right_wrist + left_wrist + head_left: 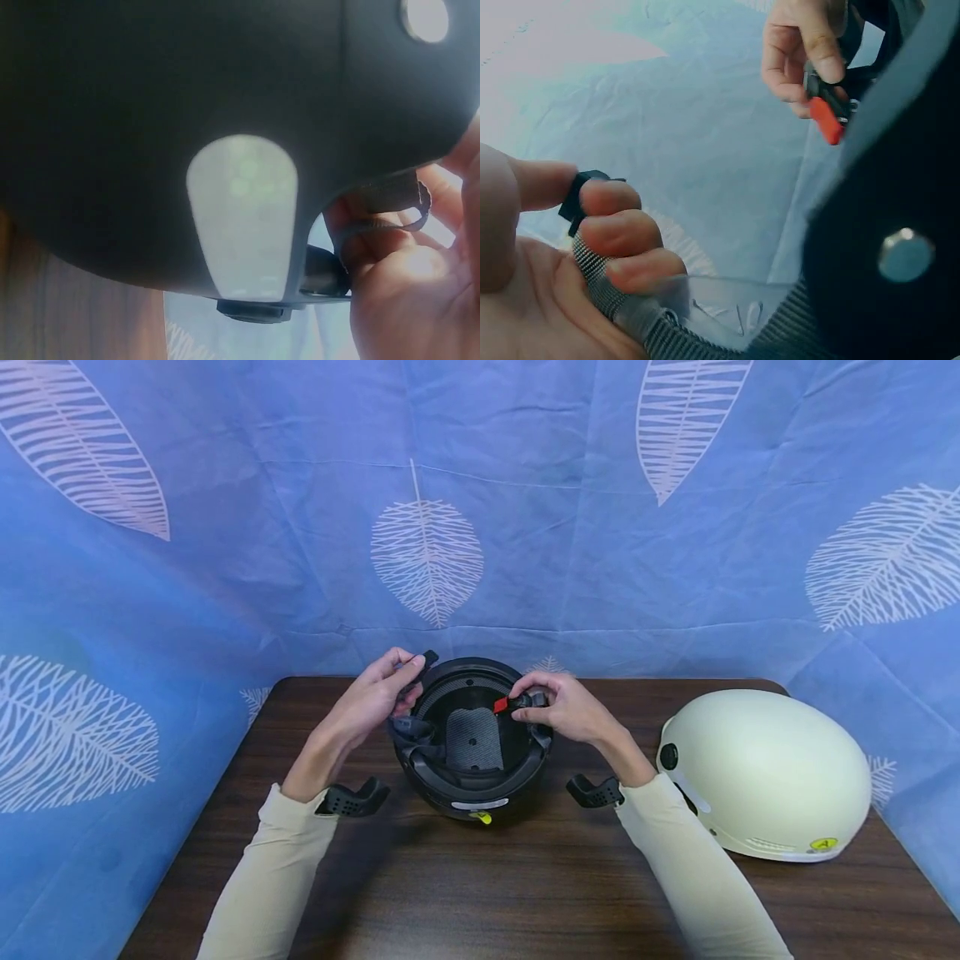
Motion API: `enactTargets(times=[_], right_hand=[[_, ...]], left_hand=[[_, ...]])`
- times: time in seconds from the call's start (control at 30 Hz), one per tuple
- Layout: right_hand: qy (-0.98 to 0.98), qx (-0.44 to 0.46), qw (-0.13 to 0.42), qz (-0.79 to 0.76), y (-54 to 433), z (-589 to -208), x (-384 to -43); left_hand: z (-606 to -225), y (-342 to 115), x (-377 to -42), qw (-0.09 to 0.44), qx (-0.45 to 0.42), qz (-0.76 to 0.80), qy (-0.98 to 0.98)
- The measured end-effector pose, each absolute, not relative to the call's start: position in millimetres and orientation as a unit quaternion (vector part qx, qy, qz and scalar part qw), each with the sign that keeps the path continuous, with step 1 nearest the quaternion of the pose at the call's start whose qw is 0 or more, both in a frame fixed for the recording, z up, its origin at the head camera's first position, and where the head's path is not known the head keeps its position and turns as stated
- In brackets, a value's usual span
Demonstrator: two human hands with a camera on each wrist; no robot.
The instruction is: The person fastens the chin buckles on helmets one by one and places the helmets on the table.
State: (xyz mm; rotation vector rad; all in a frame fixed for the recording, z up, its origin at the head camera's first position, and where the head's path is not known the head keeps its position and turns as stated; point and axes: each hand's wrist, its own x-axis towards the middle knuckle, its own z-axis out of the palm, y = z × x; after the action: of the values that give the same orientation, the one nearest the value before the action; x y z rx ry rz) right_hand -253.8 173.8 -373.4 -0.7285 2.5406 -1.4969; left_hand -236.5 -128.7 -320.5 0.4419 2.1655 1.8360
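Note:
A black helmet lies upside down on the table, its padded inside facing up. At its left rim my left hand pinches the black end piece of a grey webbing strap between thumb and fingers. Over the right side of the helmet my right hand holds a black buckle with a red tab by thumb and fingertips. In the right wrist view the helmet's dark shell fills most of the picture, and part of the right hand shows behind its edge.
A cream helmet sits dome up at the right of the dark wooden table. A blue cloth with white leaf prints hangs right behind the table. Black wrist mounts stick out from both sleeves near the helmet.

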Motion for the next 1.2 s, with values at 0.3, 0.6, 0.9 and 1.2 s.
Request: enactTargets(times=[0.3, 0.6, 0.9, 1.2], right_hand=[[0.842, -0.228, 0.043, -0.486, 175.3, -371.7, -253.5], [0.822, -0.205, 0.041, -0.530, 172.1, -368.5, -250.8], [0.749, -0.198, 0.119, -0.620, 163.7, -373.3, -250.6], [0.732, -0.203, 0.133, -0.636, 152.0, -376.9, -243.5]], left_hand=[[-347.7, -118.5, -239.3, 0.098, 0.143, 0.623, 0.763], [-361.5, -102.7, -235.5, 0.095, 0.163, 0.614, 0.766], [-365.6, -101.0, -236.4, 0.093, 0.157, 0.615, 0.767], [-364.4, -97.7, -236.3, 0.101, 0.150, 0.614, 0.768]])
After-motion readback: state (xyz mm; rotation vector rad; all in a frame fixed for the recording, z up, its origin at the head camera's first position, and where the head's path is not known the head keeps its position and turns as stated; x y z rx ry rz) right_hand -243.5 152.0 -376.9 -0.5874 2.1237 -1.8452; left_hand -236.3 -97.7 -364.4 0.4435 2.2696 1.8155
